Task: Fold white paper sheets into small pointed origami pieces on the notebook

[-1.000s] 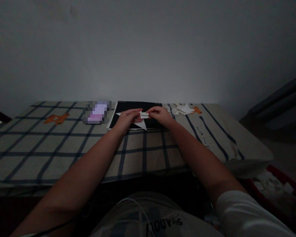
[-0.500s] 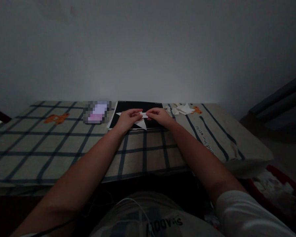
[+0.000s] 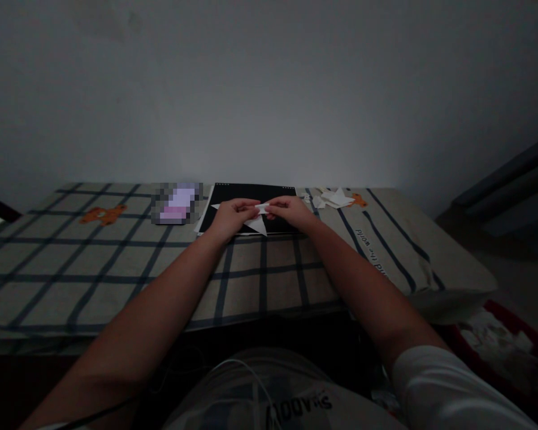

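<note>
Over a black spiral-holed pad [image 3: 251, 192], my two hands meet at a small piece of white paper [image 3: 262, 208]. My left hand [image 3: 234, 218] pinches its left end, and my right hand [image 3: 291, 210] pinches the right end. Beneath and beside my left hand lies a pointed white paper shape [image 3: 257, 226], one tip reaching the pad's front edge. The fingertips partly cover the small paper, so its folds are hard to make out.
A phone with a blurred screen [image 3: 177, 204] lies left of the pad. Folded white paper pieces [image 3: 337, 197] sit to its right. A checked cloth [image 3: 242, 292] covers the table against the wall. A red bin of crumpled paper [image 3: 497, 340] stands at lower right.
Both hands keep their places with only slight finger movement at the small white paper. Everything else looks the same.
</note>
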`<act>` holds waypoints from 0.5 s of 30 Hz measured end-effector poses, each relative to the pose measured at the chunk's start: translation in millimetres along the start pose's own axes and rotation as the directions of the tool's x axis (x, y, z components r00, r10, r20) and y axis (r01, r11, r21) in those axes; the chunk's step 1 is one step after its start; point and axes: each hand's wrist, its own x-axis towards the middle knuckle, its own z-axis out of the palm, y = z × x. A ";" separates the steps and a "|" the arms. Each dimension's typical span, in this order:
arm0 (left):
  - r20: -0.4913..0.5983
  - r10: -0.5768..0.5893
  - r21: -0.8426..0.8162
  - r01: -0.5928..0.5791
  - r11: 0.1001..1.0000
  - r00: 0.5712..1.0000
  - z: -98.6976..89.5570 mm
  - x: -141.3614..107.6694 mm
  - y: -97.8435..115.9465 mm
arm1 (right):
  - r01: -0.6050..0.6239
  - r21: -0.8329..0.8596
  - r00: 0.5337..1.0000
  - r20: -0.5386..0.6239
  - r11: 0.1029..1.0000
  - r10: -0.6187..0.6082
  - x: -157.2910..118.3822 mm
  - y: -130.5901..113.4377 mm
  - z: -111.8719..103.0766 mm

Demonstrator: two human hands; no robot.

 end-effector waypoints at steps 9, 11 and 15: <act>0.058 0.041 -0.036 -0.039 0.999 0.998 -0.6 -2.9 1.4 | -0.023 0.072 1.000 0.002 0.997 0.023 -1.8 -2.9 -2.6; 0.049 0.035 -0.051 -0.033 0.998 0.998 -0.4 -3.8 3.0 | -0.033 0.095 0.999 -0.005 0.995 0.033 -2.7 -4.1 -2.8; 0.040 0.030 -0.011 -0.029 1.000 0.999 -0.3 -4.5 4.6 | -0.050 0.122 0.999 0.013 0.991 0.049 -3.0 -3.6 -2.5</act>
